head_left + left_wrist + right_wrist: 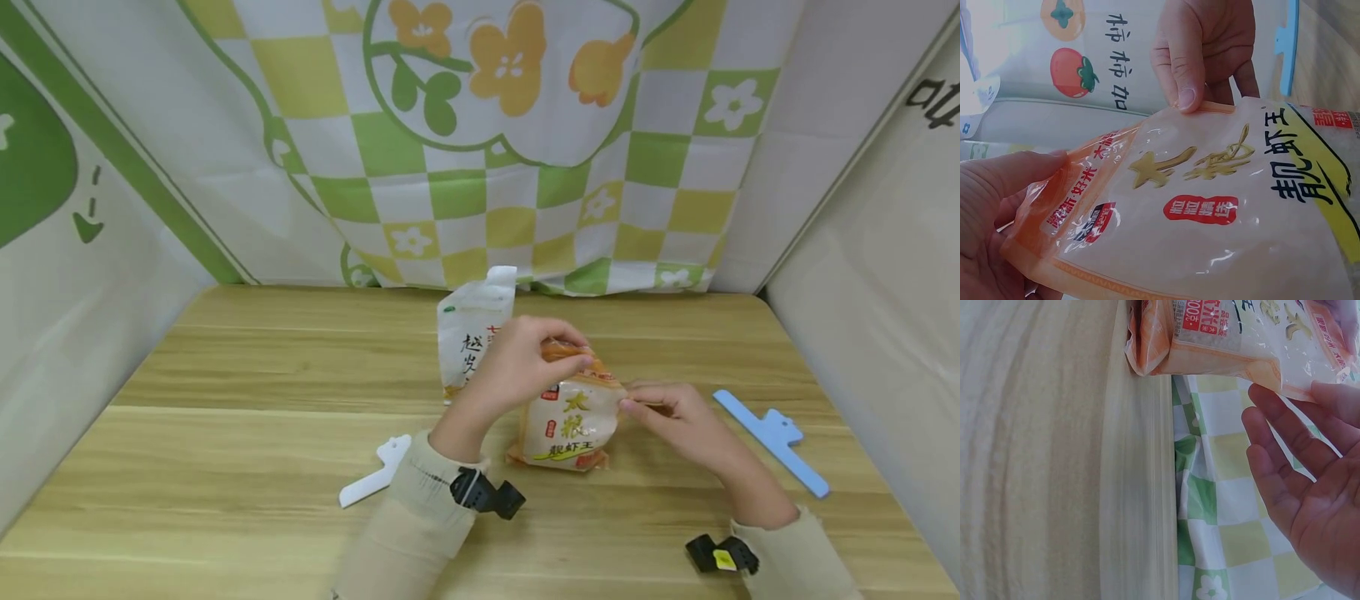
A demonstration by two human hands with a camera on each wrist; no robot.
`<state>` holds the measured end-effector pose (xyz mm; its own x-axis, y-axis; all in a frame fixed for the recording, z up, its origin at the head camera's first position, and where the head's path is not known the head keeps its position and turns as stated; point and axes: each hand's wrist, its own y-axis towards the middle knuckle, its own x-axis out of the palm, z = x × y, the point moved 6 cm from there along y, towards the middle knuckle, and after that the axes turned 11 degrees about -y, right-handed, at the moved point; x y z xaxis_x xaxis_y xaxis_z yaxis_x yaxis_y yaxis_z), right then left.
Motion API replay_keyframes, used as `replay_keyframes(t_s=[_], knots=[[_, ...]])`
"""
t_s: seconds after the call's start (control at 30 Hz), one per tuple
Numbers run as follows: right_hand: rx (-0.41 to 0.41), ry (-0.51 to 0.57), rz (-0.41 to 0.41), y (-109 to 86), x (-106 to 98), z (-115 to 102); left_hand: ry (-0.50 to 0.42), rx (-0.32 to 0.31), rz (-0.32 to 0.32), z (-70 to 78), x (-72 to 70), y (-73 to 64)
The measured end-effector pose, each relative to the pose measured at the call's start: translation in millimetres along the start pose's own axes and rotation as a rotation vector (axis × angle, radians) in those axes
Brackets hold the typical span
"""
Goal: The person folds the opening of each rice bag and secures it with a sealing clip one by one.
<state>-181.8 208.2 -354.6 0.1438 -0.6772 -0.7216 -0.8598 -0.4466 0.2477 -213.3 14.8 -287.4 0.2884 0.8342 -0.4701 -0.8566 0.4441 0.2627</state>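
Note:
A rice bag (558,429) with orange edges and gold lettering stands upright on the table in the head view. My left hand (517,360) pinches its orange top. The left wrist view shows the thumb lying on the front of that top edge, with fingers behind it. My right hand (678,421) pinches the bag's right side edge between thumb and forefinger. In the right wrist view, the other fingers of this hand (1310,494) are spread apart from the bag. Behind my left hand stands a white paper-like bag (467,333) with black writing, partly hidden.
A white bag clip (378,475) lies on the wooden table (247,467) by my left sleeve. To the right of my right hand lies a blue bag clip (772,442). A checkered cloth (510,225) hangs at the table's back edge, with pale walls on both sides.

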Motion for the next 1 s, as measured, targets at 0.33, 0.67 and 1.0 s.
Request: replay_keyframes(t_s=[0.33, 0.67, 1.0], knots=[[0.041, -0.024, -0.001, -2.2, -3.0, 0.4, -0.003, 0.042, -0.009, 3.9, 2.4, -2.1], [0.025, -0.020, 0.031, -1.7, 1.8, 0.1, 0.021, 0.043, -0.022, 4.9, 3.6, -6.4], [-0.089, -0.126, 0.181, 0.4, -1.5, -6.4, 0.023, 0.086, -0.021, 5.7, 4.8, -3.8]])
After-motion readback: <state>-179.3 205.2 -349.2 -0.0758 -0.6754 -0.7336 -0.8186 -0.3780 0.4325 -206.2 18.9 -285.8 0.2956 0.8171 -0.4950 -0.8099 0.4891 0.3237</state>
